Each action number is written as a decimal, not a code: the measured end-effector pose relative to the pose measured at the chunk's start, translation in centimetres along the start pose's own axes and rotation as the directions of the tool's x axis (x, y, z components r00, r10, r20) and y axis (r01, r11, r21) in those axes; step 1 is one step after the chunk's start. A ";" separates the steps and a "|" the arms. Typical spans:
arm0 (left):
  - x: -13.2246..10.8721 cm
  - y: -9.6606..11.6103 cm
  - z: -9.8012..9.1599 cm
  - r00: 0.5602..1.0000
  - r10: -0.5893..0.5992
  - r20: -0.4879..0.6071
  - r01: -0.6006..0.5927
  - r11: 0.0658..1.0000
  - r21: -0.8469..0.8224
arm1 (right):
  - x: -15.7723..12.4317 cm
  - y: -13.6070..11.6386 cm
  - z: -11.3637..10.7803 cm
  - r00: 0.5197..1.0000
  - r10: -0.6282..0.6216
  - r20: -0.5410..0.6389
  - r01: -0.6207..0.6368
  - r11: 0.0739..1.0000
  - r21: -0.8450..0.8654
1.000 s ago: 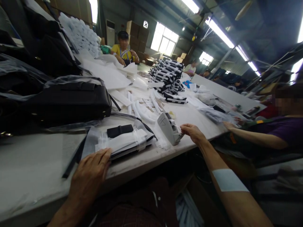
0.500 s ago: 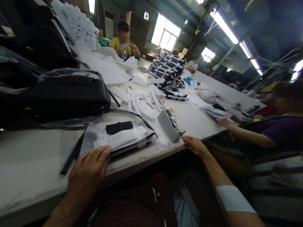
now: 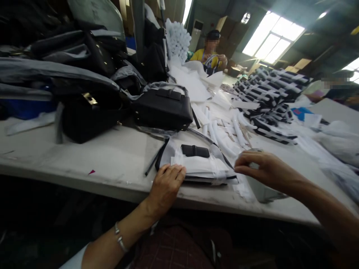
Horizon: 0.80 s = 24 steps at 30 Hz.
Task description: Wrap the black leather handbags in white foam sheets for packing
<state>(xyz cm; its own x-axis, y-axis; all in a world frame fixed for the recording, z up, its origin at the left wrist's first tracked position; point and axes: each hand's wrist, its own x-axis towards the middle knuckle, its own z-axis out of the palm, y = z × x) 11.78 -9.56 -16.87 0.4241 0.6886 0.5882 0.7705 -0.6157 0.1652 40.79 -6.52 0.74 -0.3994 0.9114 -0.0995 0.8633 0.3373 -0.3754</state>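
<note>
Head view: one white-wrapped bundle (image 3: 203, 171), topped by one black strip (image 3: 195, 151), lies along the near edge of the bench (image 3: 95, 158). The left hand (image 3: 166, 186) lies over its left end, fingers nearly straight; whether it grips, I cannot tell. The right hand (image 3: 259, 168), fingers curled, partly hides one grey tape dispenser (image 3: 262, 192); any hold is unclear. Beyond, leftward, sits one black handbag (image 3: 164, 108).
</note>
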 end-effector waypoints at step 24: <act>-0.1 -1.1 0.1 0.999 -0.022 -0.031 0.017 0.987 -0.162 | 23.6 -4.6 8.6 0.802 -0.435 0.410 0.594 0.650 -0.474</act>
<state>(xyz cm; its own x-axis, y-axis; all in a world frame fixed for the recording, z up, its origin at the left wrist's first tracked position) 10.93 -8.88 -17.23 0.3921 0.6896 0.6089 0.6902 -0.6581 0.3008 24.71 11.37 -7.78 -0.8220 0.4878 -0.2940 0.4700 0.8725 0.1334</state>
